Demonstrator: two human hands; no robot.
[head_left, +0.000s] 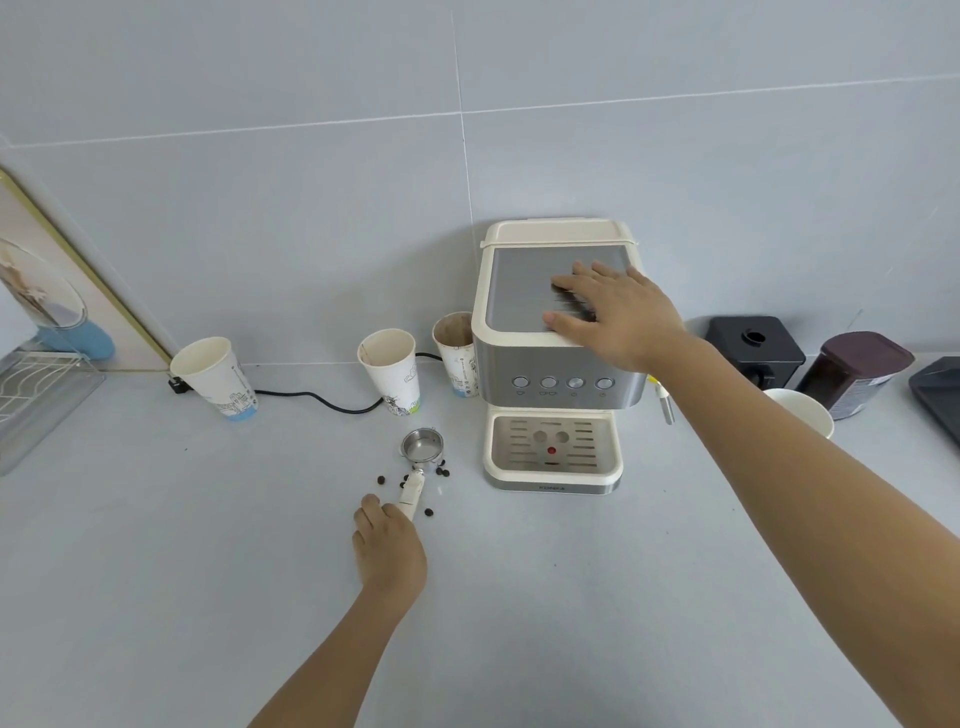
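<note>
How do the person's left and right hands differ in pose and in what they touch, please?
The left hand curls its fingers round the handle of the portafilter, which lies on the counter. The right hand lies with straight fingers on top of the coffee machine. The left hand is low and near the camera, while the right hand is higher and reaches farther toward the wall. Both are bare, and each touches one thing.

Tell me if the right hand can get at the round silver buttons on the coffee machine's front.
Probably yes. The right hand lies flat on top of the cream and silver coffee machine, right above the four round silver buttons, and nothing stands in front of them.
</note>
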